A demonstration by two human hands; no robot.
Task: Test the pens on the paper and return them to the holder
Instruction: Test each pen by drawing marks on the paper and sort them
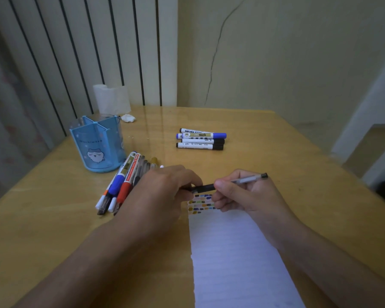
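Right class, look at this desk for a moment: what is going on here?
A person is working with both hands over a sheet of paper that already carries rows of small coloured test marks. The right hand holds a clear gel pen, and the left hand pinches its black end, probably the cap. The blue holder looks empty. One bundle of pens lies beside it, and four markers lie further back on the table.
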